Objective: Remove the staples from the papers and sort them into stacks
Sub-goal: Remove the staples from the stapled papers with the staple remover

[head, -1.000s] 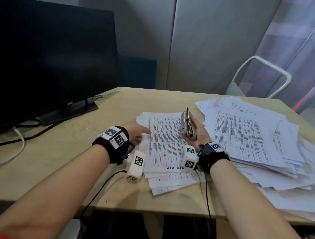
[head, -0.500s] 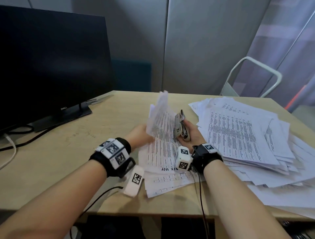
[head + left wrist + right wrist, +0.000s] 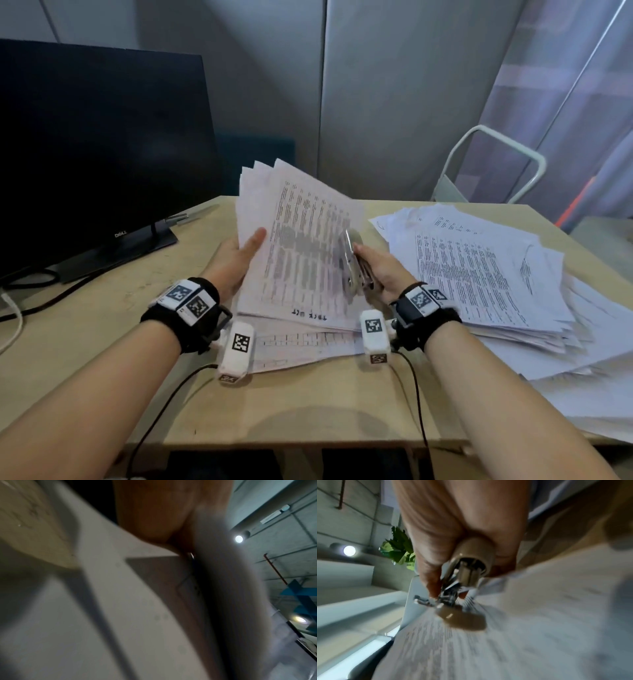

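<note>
Head camera: a person at a wooden desk [image 3: 102, 342] is holding up a sheaf of printed papers [image 3: 301, 246], tilted and fanning at its far edge, above a small stack of sheets [image 3: 308, 346] lying flat on the desk. Left hand [image 3: 236, 260] is gripping the sheaf's left edge, thumb lying across the front page and fingers hidden behind. Right hand [image 3: 380, 270] is curling around a metal staple remover [image 3: 354, 263], which is touching the sheaf's right edge. Right of the sheaf, a large, loose pile of papers [image 3: 486, 284] is spreading over the desk. Left of the sheaf, a dark monitor [image 3: 99, 147] is standing on the desk. Right wrist camera: the staple remover [image 3: 467, 577] is showing blurred against the printed page.
</note>
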Demonstrator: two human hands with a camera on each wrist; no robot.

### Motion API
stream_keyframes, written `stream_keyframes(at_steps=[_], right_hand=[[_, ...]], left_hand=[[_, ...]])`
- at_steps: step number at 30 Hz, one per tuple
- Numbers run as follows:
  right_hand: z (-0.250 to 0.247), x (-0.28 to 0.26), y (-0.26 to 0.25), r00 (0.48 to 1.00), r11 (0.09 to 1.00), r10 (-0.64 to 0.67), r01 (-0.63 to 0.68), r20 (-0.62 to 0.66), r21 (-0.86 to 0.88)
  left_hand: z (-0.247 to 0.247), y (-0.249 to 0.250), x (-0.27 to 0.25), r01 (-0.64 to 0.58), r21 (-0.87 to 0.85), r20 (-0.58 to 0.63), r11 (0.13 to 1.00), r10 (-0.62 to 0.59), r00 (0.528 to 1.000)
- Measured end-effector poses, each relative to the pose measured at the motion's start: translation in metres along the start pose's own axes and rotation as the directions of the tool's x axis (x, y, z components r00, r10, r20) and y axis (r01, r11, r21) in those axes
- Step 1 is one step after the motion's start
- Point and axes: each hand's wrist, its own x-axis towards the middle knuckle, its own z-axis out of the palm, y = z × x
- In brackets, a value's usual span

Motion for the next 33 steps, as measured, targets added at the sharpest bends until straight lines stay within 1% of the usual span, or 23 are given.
stream_keyframes(at_steps=[1,2,4,5,7,9,10,12,14,15,17,18,19,21,22,23,24,26,28,29,30,32,33], right_hand=[[0.0,0.0,0.003,1.0,1.0,0.009,-0.009,0.004,-0.007],[0.0,0.001,0.007,1.0,1.0,-0.01,0.01,-0.02,-0.023],[-0.004,0.001,0.013,0.994,0.998,-0.05,0.046,-0.095,-0.043],[-0.005,-0.002,0.014,0.993,0.998,-0.045,0.041,-0.104,-0.044],[-0.005,-0.006,0.011,0.999,0.999,-0.022,0.02,-0.033,-0.041],[-0.003,-0.012,0.007,0.999,0.999,-0.02,0.022,0.045,-0.045],[-0.002,-0.014,0.004,0.999,0.996,-0.021,0.025,0.042,-0.09],[0.002,-0.016,-0.001,0.999,0.979,-0.043,0.037,-0.024,-0.198],[0.005,-0.014,-0.006,0.984,0.958,-0.109,0.068,-0.138,-0.278],[0.004,-0.012,-0.01,0.964,0.94,-0.176,0.104,-0.199,-0.325],[-0.001,-0.01,-0.022,0.904,0.894,-0.31,0.171,-0.294,-0.414],[-0.005,-0.009,-0.03,0.886,0.888,-0.333,0.18,-0.322,-0.423],[-0.01,-0.011,-0.038,0.885,0.904,-0.324,0.185,-0.335,-0.386],[-0.023,-0.012,-0.049,0.896,0.955,-0.262,0.188,-0.359,-0.228],[-0.03,-0.013,-0.055,0.881,0.967,-0.249,0.2,-0.401,-0.16],[-0.04,-0.012,-0.062,0.851,0.968,-0.249,0.205,-0.462,-0.144],[-0.05,-0.013,-0.069,0.81,0.966,-0.256,0.202,-0.527,-0.159],[-0.074,-0.014,-0.079,0.732,0.955,-0.282,0.153,-0.621,-0.253],[-0.103,-0.017,-0.087,0.68,0.923,-0.315,0.058,-0.662,-0.379],[-0.117,-0.02,-0.089,0.671,0.898,-0.322,-0.007,-0.668,-0.44],[-0.129,-0.022,-0.091,0.673,0.866,-0.313,-0.088,-0.67,-0.493],[-0.145,-0.031,-0.093,0.7,0.778,-0.279,-0.236,-0.657,-0.582],[-0.148,-0.034,-0.094,0.713,0.717,-0.267,-0.303,-0.649,-0.628]], left_hand=[[0.0,0.002,0.003,0.017,0.002,-0.035,1.0,-0.017,0.999],[-0.002,0.003,0.006,0.034,0.028,-0.067,0.999,-0.032,0.997],[-0.005,0.001,0.01,0.045,0.138,-0.051,0.989,-0.039,0.998],[-0.006,-0.001,0.01,0.036,0.182,-0.031,0.983,-0.031,0.999],[-0.008,-0.008,0.011,0.04,0.188,-0.041,0.981,-0.033,0.999],[-0.008,-0.012,0.012,0.061,0.115,-0.093,0.992,-0.05,0.994],[-0.006,-0.012,0.012,0.062,0.076,-0.122,0.995,-0.053,0.991],[-0.001,-0.011,0.015,0.035,0.086,-0.16,0.996,-0.021,0.987],[0.002,-0.009,0.016,-0.016,0.19,-0.202,0.982,0.055,0.978],[0.002,-0.009,0.018,-0.03,0.221,-0.221,0.975,0.08,0.972],[0.001,-0.008,0.022,-0.014,0.228,-0.229,0.974,0.068,0.971],[0.0,-0.008,0.023,0.001,0.217,-0.218,0.976,0.047,0.975],[-0.001,-0.008,0.024,0.027,0.211,-0.195,0.977,0.015,0.981],[-0.004,-0.012,0.027,0.078,0.232,-0.131,0.97,-0.048,0.99],[-0.005,-0.016,0.029,0.087,0.257,-0.102,0.962,-0.062,0.993],[-0.005,-0.019,0.03,0.075,0.289,-0.074,0.954,-0.056,0.996],[-0.005,-0.02,0.03,0.061,0.318,-0.056,0.946,-0.046,0.997],[-0.002,-0.021,0.027,0.064,0.316,-0.083,0.947,-0.04,0.996],[0.001,-0.021,0.027,0.075,0.241,-0.095,0.968,-0.054,0.994],[0.003,-0.02,0.026,0.086,0.191,-0.079,0.978,-0.072,0.994],[0.005,-0.019,0.025,0.108,0.141,-0.062,0.984,-0.1,0.993],[0.01,-0.021,0.025,0.157,0.08,-0.05,0.984,-0.153,0.987],[0.011,-0.024,0.027,0.165,0.093,-0.053,0.982,-0.161,0.986]])
